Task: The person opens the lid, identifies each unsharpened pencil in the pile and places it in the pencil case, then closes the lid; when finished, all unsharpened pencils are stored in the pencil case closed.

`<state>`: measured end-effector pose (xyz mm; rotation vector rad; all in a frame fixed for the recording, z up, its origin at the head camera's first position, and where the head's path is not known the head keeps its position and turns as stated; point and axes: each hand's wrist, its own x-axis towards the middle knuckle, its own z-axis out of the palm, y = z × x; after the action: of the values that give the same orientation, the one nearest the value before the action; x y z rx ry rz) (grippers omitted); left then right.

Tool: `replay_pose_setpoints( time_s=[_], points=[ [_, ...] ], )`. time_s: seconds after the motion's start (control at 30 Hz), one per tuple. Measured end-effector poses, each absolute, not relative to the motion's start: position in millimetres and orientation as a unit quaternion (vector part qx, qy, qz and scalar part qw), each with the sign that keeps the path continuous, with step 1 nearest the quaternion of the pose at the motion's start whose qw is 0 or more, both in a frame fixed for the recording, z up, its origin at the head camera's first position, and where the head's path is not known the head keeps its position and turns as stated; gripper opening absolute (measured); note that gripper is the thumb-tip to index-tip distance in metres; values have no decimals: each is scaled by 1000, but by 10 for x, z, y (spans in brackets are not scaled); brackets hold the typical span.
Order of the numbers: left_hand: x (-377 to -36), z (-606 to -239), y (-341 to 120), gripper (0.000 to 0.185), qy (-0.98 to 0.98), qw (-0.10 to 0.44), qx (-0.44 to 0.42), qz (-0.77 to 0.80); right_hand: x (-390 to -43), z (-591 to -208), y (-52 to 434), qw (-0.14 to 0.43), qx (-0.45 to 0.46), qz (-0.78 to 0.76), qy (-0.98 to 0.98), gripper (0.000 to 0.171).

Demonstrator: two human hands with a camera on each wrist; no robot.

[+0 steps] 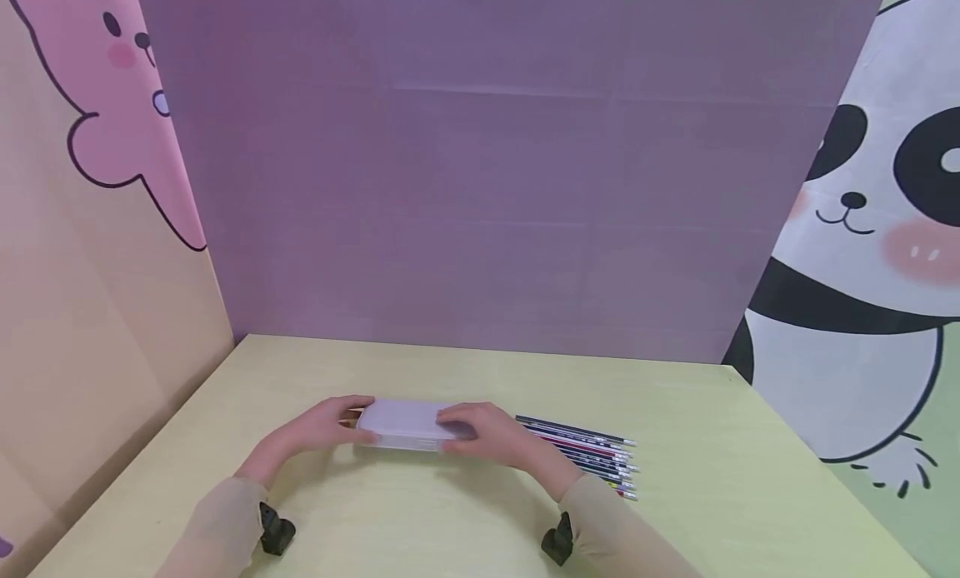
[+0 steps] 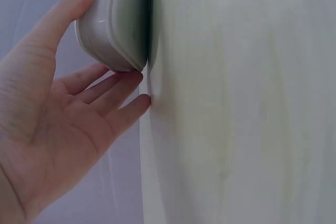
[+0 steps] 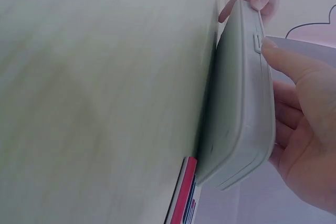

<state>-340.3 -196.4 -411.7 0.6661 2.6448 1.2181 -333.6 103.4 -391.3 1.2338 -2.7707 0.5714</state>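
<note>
Both hands hold a closed, pale box-like pencil case (image 1: 405, 418) close over the table, left of some pencils (image 1: 577, 446). At its left end is the left hand (image 1: 321, 426); in the left wrist view its thumb lies on the case's front side and its fingertips reach the rounded end. The right hand (image 1: 491, 432) grips the right part from above. Seen from the right wrist, that thumb presses beside a small latch (image 3: 258, 43) on the front side, while the other fingers go behind the case. What the case contains is hidden.
The pencils lie side by side in a loose row, mostly dark, a few red, partly behind the right forearm. The light wooden table (image 1: 420, 528) ends at a purple backdrop (image 1: 480, 186). Cartoon-printed panels stand at both sides.
</note>
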Motion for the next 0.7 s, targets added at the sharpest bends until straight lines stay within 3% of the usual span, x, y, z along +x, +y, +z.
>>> replay_pose_setpoints(
  time_s=[0.2, 0.7],
  points=[
    [-3406, -4126, -2007, 75, 871, 82, 215, 434, -3333, -3886, 1004, 24, 389, 193, -900, 43],
    [-3425, -4142, -1991, 63, 890, 59, 180, 414, -3338, -3822, 933, 89, 387, 190, -898, 31]
  ],
)
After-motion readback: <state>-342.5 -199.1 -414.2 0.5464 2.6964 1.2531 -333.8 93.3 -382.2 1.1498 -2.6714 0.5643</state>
